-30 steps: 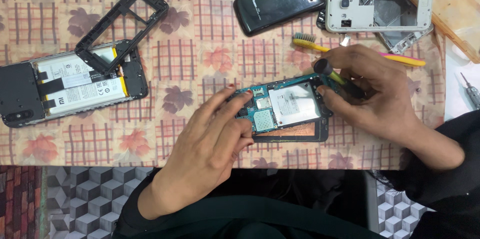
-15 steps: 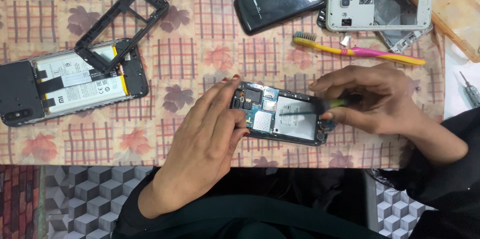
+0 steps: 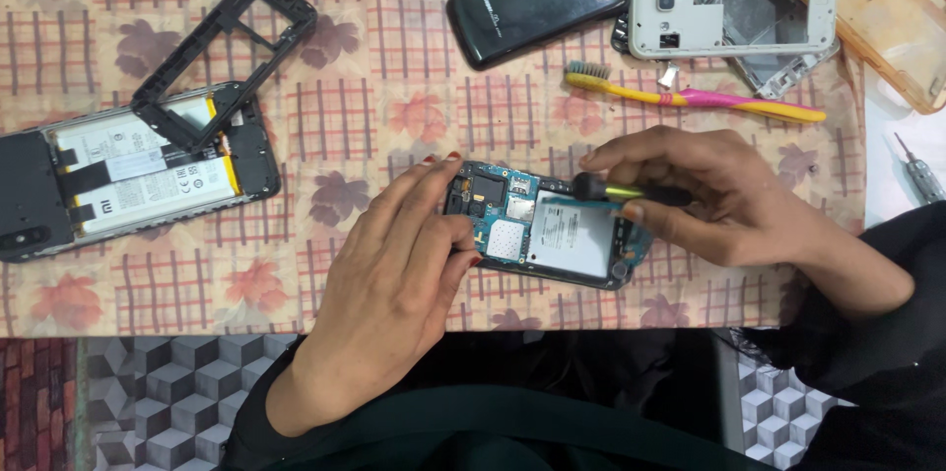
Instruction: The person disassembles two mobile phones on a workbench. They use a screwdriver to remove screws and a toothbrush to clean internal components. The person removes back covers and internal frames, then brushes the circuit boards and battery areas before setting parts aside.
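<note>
Head view: white-labelled open phone [image 3: 552, 230] between both hands.

— What's different from a second ago?
— The right hand [image 3: 719, 200] has drawn up off the opened phone [image 3: 547, 230]; it was curled low over the right end, now it sits higher and flatter.
— And the screwdriver [image 3: 631, 193]?
— It was tucked under the hand, pointing down at the edge; now it lies nearly level across the top, tip leftward.
— The phone itself?
— More of its board shows, and it sits squarer.
— The left hand [image 3: 394, 284]?
— Its fingers [image 3: 424, 195] have slid a little along the left end
</note>
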